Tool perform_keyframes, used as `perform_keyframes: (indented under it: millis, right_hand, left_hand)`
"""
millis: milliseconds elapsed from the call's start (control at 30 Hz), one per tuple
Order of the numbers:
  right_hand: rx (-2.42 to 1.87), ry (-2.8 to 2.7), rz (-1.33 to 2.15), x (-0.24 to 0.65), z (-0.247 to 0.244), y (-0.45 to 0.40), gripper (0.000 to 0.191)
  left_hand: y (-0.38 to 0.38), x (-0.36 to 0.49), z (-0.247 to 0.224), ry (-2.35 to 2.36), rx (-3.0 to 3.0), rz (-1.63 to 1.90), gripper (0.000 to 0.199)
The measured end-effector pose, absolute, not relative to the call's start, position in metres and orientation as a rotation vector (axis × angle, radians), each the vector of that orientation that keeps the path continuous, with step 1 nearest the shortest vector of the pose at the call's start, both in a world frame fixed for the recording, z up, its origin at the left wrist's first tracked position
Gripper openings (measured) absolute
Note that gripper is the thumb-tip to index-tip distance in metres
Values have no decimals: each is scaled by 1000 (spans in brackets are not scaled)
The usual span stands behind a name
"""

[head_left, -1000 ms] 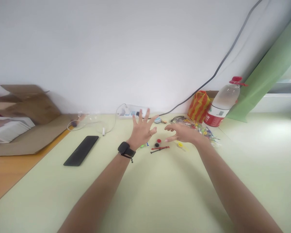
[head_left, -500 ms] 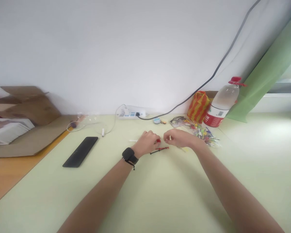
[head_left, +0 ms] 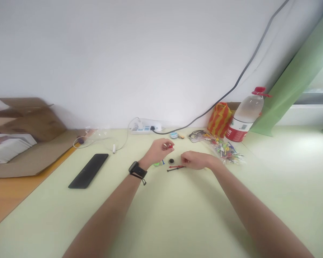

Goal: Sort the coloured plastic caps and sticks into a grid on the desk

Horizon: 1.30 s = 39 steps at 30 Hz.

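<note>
My left hand [head_left: 159, 150] pinches a small red piece [head_left: 171, 146] between thumb and finger, raised over the table. Below it lies a small round black piece [head_left: 171, 161]. A blue piece [head_left: 163, 162] and a light green piece [head_left: 157, 164] show beside the left wrist. My right hand [head_left: 194, 159] is closed, low at the table, with its fingertips turned inward and hidden. Just by those fingertips lie a thin red stick [head_left: 174, 166] and a thin black stick [head_left: 174, 169]; whether the fingers grip one of them is not visible.
A clear bag of colourful small parts [head_left: 228, 150], a large bottle [head_left: 243, 120] and a red-yellow striped bag [head_left: 219, 120] stand at the right. Along the wall sits a power strip [head_left: 146, 126] with cables. Leftward are a flat black slab [head_left: 88, 171] and an open cardboard box [head_left: 43, 122].
My left hand has lifted and shifted left with the red piece, uncovering the black, blue and green pieces. My right hand has lowered toward the thin sticks and its fingers have closed.
</note>
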State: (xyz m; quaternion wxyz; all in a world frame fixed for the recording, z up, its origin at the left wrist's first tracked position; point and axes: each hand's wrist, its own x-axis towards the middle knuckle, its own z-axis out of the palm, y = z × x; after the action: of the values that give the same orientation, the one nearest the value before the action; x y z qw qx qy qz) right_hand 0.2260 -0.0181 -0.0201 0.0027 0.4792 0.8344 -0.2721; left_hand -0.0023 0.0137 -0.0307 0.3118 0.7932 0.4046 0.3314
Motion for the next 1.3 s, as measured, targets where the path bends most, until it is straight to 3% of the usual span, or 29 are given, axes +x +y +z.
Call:
perform_keyframes:
  millis: [167,367,667,1000,1300]
  right_hand:
    - [1478,2683,-936,222,-25,-15,13]
    - [1381,2759,-1002,216,-35,-11,7]
    - [1400,2835,-1217,234,-8,-15,2]
    - [1451,3173,-1544,216,19,-27,23]
    - [1442,3337,-1637,203,4,-24,21]
  left_hand:
    - [17,-20,-18,1076,1915,795,34]
    - [18,-33,-4,1038,1886,773,37]
    - [10,-34,13,1037,1873,716,35]
    - [3,-30,18,880,1820,686,51]
    - [-3,-16,24,756,1882,725,36]
